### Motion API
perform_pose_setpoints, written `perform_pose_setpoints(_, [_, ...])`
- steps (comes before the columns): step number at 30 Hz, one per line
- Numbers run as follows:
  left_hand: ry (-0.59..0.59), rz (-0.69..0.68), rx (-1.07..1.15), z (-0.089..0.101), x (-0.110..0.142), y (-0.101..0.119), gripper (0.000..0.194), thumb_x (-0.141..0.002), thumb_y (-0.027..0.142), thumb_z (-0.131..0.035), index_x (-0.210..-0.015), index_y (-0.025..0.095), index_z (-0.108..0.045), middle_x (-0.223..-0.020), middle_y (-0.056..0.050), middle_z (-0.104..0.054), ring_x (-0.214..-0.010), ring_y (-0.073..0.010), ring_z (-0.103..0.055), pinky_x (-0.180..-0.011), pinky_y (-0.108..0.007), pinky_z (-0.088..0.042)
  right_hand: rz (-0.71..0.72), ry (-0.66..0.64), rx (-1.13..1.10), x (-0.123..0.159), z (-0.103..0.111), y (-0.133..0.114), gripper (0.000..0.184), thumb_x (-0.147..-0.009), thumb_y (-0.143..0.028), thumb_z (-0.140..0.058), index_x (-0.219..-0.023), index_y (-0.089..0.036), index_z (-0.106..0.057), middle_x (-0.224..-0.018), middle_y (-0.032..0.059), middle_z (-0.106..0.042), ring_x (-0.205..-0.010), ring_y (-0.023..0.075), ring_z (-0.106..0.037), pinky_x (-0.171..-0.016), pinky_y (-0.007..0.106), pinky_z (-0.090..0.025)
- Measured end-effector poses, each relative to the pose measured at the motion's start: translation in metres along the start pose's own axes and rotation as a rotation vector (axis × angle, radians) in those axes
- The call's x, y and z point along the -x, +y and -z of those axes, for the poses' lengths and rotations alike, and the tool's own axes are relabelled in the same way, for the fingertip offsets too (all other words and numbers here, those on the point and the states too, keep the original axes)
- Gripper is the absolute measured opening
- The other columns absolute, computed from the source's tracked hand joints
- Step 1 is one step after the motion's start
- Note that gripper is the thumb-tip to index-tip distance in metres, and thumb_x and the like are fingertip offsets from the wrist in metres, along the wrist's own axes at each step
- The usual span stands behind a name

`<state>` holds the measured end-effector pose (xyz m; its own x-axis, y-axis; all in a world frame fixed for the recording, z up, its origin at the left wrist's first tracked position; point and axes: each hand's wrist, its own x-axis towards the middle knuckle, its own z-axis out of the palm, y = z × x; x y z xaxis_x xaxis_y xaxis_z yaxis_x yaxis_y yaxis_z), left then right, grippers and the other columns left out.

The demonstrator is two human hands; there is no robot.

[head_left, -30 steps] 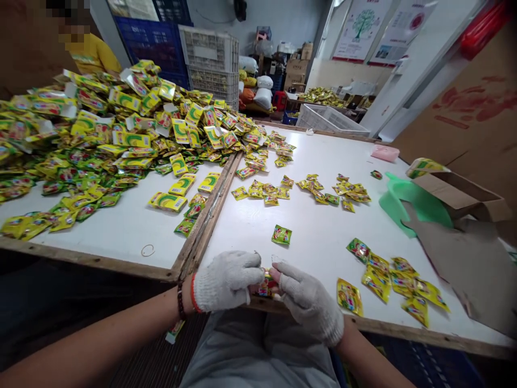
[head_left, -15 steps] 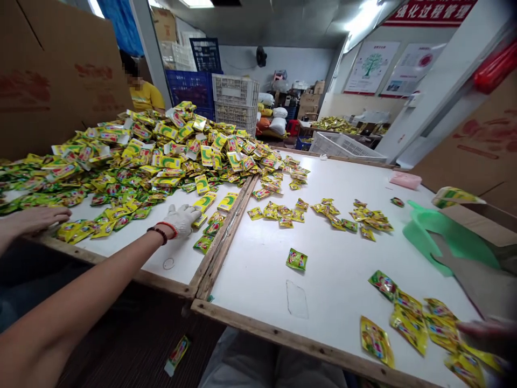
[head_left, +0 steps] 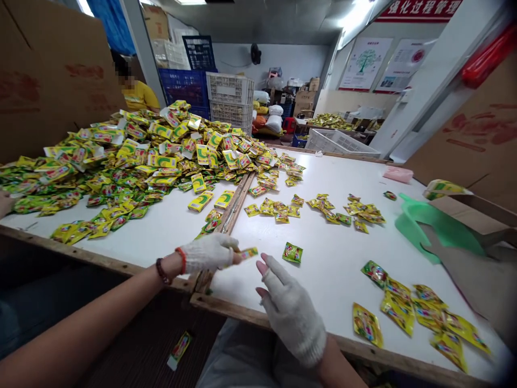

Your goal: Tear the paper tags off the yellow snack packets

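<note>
In a white knitted glove with bare fingertips, my left hand point(head_left: 210, 252) pinches a small yellow carton point(head_left: 249, 252) over the wooden edge strip. Facing it, my right hand point(head_left: 293, 310), gloved the same way, has its fingers apart and holds nothing. Just beyond those fingers lies a green sachet point(head_left: 292, 253), flat on the white table point(head_left: 258, 285). Two yellow cartons, one a flat box point(head_left: 200, 201) and the other a matching box point(head_left: 224, 199), rest left of the strip. Yellow sachets point(head_left: 398, 310) are spread at the right front.
A large heap of cartons and sachets point(head_left: 161, 145) covers the back left. Another person's hand point(head_left: 5, 203) is at the left edge. At the right sit a green plastic scoop point(head_left: 440, 229) and an open cardboard box point(head_left: 480, 215). A fallen packet point(head_left: 180, 347) lies on the floor.
My left hand has picked up a yellow carton and moved right and nearer. My right hand has come in from the right edge toward it. The other person's hand has drawn back left.
</note>
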<state>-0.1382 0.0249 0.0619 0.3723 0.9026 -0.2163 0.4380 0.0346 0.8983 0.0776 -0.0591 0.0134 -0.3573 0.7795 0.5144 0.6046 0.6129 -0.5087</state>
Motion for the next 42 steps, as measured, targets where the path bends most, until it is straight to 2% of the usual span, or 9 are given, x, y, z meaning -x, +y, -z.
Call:
perform_pose_setpoints(3, [-0.257, 0.125, 0.003, -0.037, 0.003, 0.020, 0.049, -0.075, 0.060, -0.049, -0.072, 0.014, -0.066, -0.053, -0.001, -0.056, -0.042, -0.0119, -0.045, -0.040, -0.022, -0.034, -0.169, -0.028, -0.022, -0.002, -0.001, 0.009, 0.034, -0.074, -0.010, -0.052, -0.105, -0.018, -0.064, -0.102, 0.0104, -0.067, -0.092, 0.0233, -0.064, -0.081, 0.034, -0.053])
perform_pose_setpoints(5, [-0.142, 0.074, 0.066, -0.054, 0.002, 0.019, 0.053, -0.079, 0.061, -0.041, -0.080, 0.014, -0.065, -0.058, -0.003, -0.058, -0.046, -0.0127, -0.048, -0.043, -0.023, -0.037, -0.387, -0.021, -0.098, 0.007, 0.002, 0.020, 0.027, -0.073, -0.010, -0.051, -0.094, -0.019, -0.065, -0.080, 0.0044, -0.068, -0.071, 0.0182, -0.064, -0.068, 0.028, -0.053])
perform_pose_setpoints(8, [0.118, -0.174, 0.145, -0.083, -0.002, -0.001, 0.038, -0.071, 0.046, -0.064, -0.093, 0.016, -0.055, -0.078, -0.003, -0.061, -0.067, -0.0148, -0.057, -0.058, -0.022, -0.046, -0.691, -0.026, -0.240, 0.026, 0.007, 0.034, 0.020, -0.076, -0.017, -0.048, -0.090, -0.018, -0.063, -0.062, -0.0011, -0.063, -0.049, 0.0134, -0.057, -0.047, 0.022, -0.047])
perform_pose_setpoints(14, [0.165, -0.307, 0.203, -0.132, -0.007, -0.036, 0.023, -0.079, 0.019, -0.052, -0.100, 0.020, -0.044, -0.078, 0.001, -0.055, -0.071, -0.0114, -0.058, -0.071, -0.026, -0.048, -0.729, 0.150, -0.425, 0.045, 0.011, 0.039, 0.039, -0.078, -0.024, -0.053, -0.116, -0.018, -0.047, -0.090, 0.0050, -0.070, -0.068, 0.0174, -0.065, -0.056, 0.025, -0.053])
perform_pose_setpoints(23, [0.089, -0.296, 0.267, -0.135, -0.012, -0.030, 0.032, -0.075, 0.024, -0.063, -0.102, 0.019, -0.046, -0.091, -0.003, -0.063, -0.082, -0.0157, -0.063, -0.074, -0.027, -0.051, -0.757, 0.282, -0.507, 0.050, 0.009, 0.036, 0.031, -0.078, -0.025, -0.055, -0.105, -0.021, -0.040, -0.088, 0.0035, -0.071, -0.065, 0.0157, -0.065, -0.058, 0.024, -0.054])
perform_pose_setpoints(29, [-0.056, -0.351, 0.229, -0.128, -0.012, -0.031, 0.020, -0.080, 0.022, -0.056, -0.098, 0.014, -0.056, -0.095, -0.005, -0.064, -0.088, -0.0171, -0.061, -0.080, -0.028, -0.049, -0.623, 0.173, -0.380, 0.054, 0.009, 0.046, 0.027, -0.081, -0.027, -0.053, -0.106, -0.019, -0.055, -0.097, 0.0062, -0.068, -0.071, 0.0160, -0.063, -0.066, 0.028, -0.054])
perform_pose_setpoints(34, [0.003, -0.405, 0.071, -0.117, -0.014, -0.016, 0.016, -0.083, 0.026, -0.054, -0.076, 0.013, -0.059, -0.075, -0.002, -0.060, -0.073, -0.0139, -0.055, -0.068, -0.025, -0.045, -0.515, 0.134, -0.269, 0.037, 0.020, 0.048, 0.017, -0.083, -0.029, -0.051, -0.077, -0.018, -0.062, -0.071, 0.0028, -0.065, -0.064, 0.0156, -0.059, -0.062, 0.026, -0.052])
perform_pose_setpoints(38, [-0.052, -0.284, 0.291, -0.118, -0.022, -0.017, 0.024, -0.077, 0.024, -0.060, -0.098, 0.015, -0.053, -0.078, 0.000, -0.061, -0.067, -0.0113, -0.056, -0.059, -0.021, -0.043, -0.504, 0.132, -0.320, 0.023, 0.024, 0.049, 0.028, -0.079, -0.023, -0.053, -0.105, -0.017, -0.060, -0.091, 0.0054, -0.068, -0.078, 0.0177, -0.063, -0.070, 0.029, -0.054])
perform_pose_setpoints(42, [-0.035, -0.319, 0.218, -0.119, -0.020, -0.022, 0.016, -0.076, 0.024, -0.060, -0.087, 0.012, -0.061, -0.080, -0.004, -0.064, -0.074, -0.0146, -0.059, -0.067, -0.025, -0.046, -0.461, 0.023, -0.233, 0.024, 0.030, 0.050, 0.019, -0.082, -0.024, -0.050, -0.090, -0.016, -0.066, -0.086, 0.0066, -0.069, -0.075, 0.0180, -0.065, -0.067, 0.028, -0.053])
